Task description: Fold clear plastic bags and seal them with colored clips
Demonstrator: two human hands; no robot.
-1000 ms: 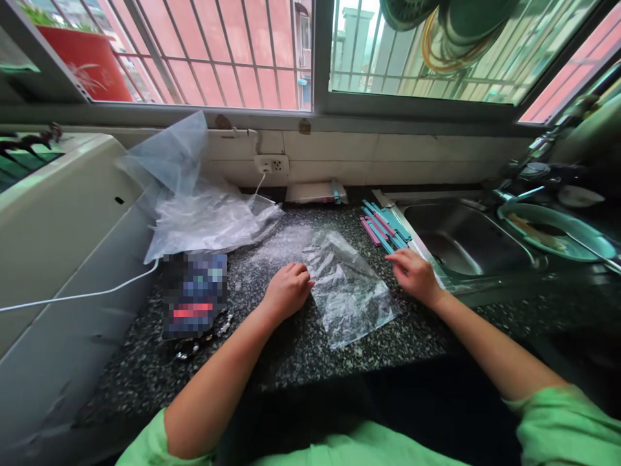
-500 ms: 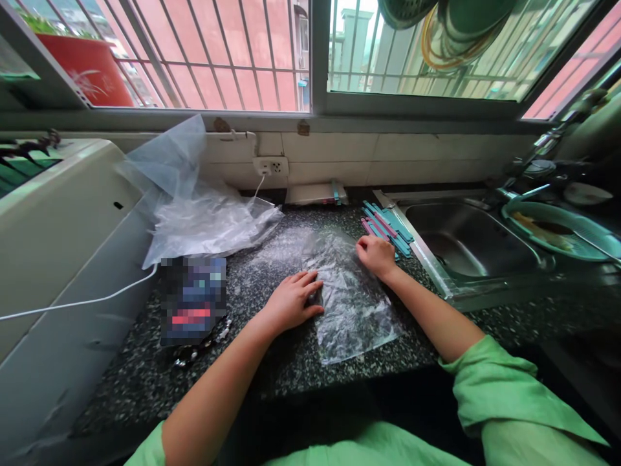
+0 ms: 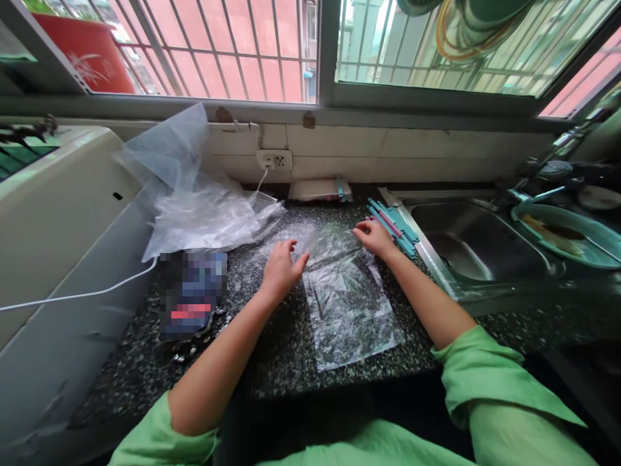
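A clear plastic bag (image 3: 352, 310) lies crinkled on the speckled dark counter in front of me. My left hand (image 3: 283, 270) is raised just off its upper left edge, thumb and fingers apart, holding nothing. At the upper right corner of the bag, my right hand (image 3: 376, 238) has its fingers bent and drawn together on the film. Right behind that hand is a pile of turquoise and pink sealing clips (image 3: 395, 223), partly covered by it.
A heap of clear plastic bags (image 3: 208, 217) sits at the back left. In front of it lies a blurred-out dark item (image 3: 191, 298) beside small shiny pieces. A steel sink (image 3: 480, 239) borders the counter on the right. A white packet (image 3: 315, 189) rests against the wall below a socket (image 3: 275, 160).
My left hand has lifted off the bag and moved up and left, its thumb spreading. The bag now lies flatter and wider. My right hand stays near the same corner.
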